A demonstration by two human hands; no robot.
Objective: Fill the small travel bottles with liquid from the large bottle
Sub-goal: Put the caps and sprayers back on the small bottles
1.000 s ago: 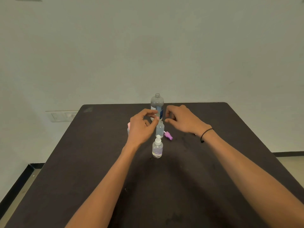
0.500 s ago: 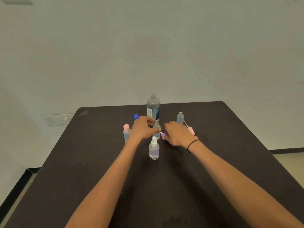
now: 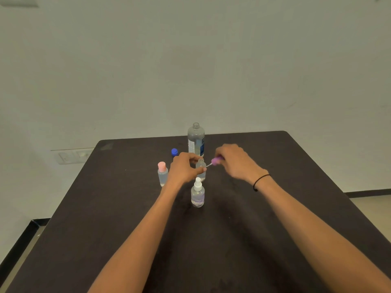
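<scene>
Recapping a filled travel bottle
Left hand (image 3: 184, 169) is gripping the open spray bottle (image 3: 200, 168) steady; right hand (image 3: 237, 163), at three o'clock, is pinching the purple pump cap (image 3: 216, 160), aiming its tube.

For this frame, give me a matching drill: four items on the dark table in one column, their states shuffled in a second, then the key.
1. tall clear large bottle
2. small blue round cap
3. purple spray top
4. small clear bottle with pink cap

A. pinched in the right hand
B. standing closed, left of the left hand
C. lying loose on the table
D. standing uncapped at the back

Pairs: 1-D, 2-C, 3-A, 4-B
</scene>
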